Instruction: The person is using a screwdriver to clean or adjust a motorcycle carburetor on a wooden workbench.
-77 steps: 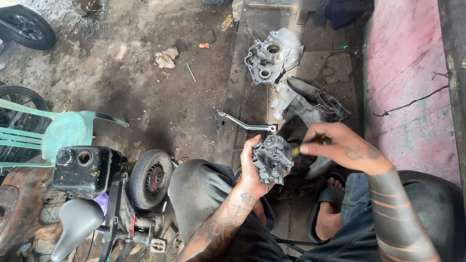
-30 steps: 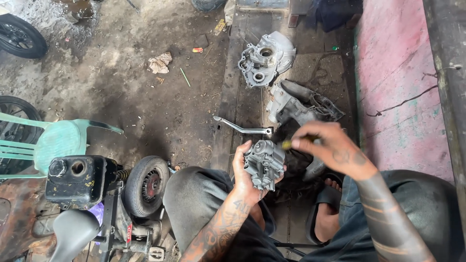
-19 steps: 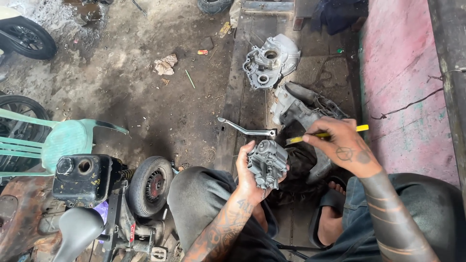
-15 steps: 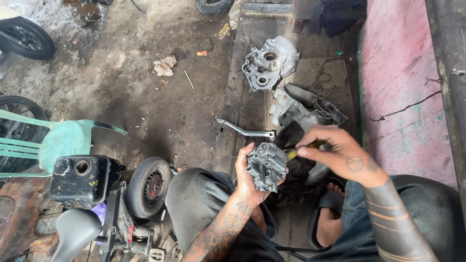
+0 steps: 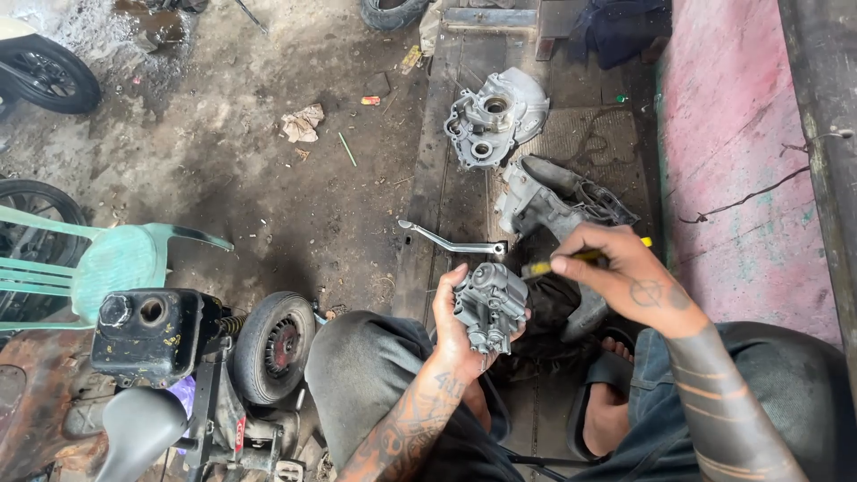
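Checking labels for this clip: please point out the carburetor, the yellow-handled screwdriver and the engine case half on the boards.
carburetor (image 5: 490, 306), head view, grey metal body.
yellow-handled screwdriver (image 5: 538, 267), head view, handle section.
engine case half (image 5: 496, 116), head view, inner face.

Dirty concrete floor (image 5: 268, 178); green plastic chair (image 5: 116, 263); pink wall (image 5: 741, 161).

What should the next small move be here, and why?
Probably bring the screwdriver tip squarely onto the carburetor and seat it before turning. The left hand cradles the carburetor above the knee, while the right hand holds the yellow-handled tool angled at its upper side, tip close beside it.
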